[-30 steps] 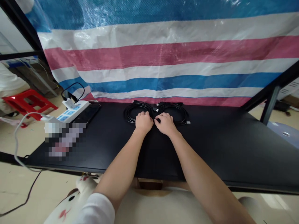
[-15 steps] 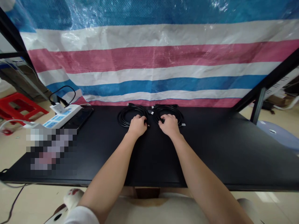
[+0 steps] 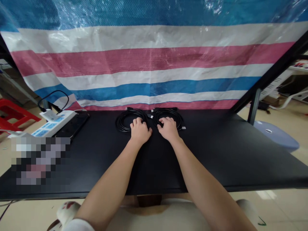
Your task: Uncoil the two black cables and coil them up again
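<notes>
Two coils of black cable lie side by side at the back of a black table (image 3: 228, 154). My left hand (image 3: 140, 131) rests with curled fingers on the near edge of the left coil (image 3: 124, 118). On the near edge of the right coil (image 3: 176, 115) sits my right hand (image 3: 168, 129), its fingers bent onto the loops. The cable plugs with light tips lie between and beside the coils. Neither coil is lifted off the table.
A white power strip (image 3: 51, 122) with a charger and a dark phone (image 3: 74, 125) lie at the table's left. A striped tarp (image 3: 154, 61) hangs behind. A red stool (image 3: 14, 114) stands left, a pale blue stool (image 3: 276, 136) right.
My hands, close together one second ago, have each shifted onto their own coil. The camera has turned slightly left and down.
</notes>
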A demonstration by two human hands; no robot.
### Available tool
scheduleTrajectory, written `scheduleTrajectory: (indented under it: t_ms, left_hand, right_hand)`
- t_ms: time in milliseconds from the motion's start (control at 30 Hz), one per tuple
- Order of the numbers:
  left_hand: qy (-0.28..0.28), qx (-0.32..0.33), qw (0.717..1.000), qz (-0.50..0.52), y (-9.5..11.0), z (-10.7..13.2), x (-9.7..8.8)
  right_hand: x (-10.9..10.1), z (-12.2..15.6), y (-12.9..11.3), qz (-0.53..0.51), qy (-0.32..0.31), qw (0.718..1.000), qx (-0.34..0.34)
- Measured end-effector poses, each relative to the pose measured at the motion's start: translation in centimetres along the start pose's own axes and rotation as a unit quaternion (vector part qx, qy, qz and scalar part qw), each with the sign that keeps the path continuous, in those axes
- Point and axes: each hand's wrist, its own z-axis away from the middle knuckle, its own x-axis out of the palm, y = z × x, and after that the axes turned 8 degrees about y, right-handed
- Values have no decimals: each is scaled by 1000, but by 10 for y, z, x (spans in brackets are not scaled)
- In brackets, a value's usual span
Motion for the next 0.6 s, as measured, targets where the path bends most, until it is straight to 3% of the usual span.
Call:
scheduleTrajectory:
  t_ms: [167,233,300,367,467,600]
  left_hand:
    - [58,13,998,29,-4,-2,-4]
    - [44,1,999,13,-5,-2,-5]
    - [14,-18,1000,-12,-5,-2,-5]
    - [-10,-34,999,-25,-5,-2,-6]
    - [-23,-48,998,-13,-6,-3,-8]
    - [-39,-49,998,-17,-7,-3,-11]
  right_hand:
    - [2,3,-3,-66,-12,990,-120]
    - [0,4,-6,-56,-20,991,-119]
    - [-4,3,-6,-16,-7,998,-53]
    - [-11,-1,-3,33,24,998,56]
    - [-19,-7,9,92,59,972,208]
    - [-23,-11,28,101,45,950,291]
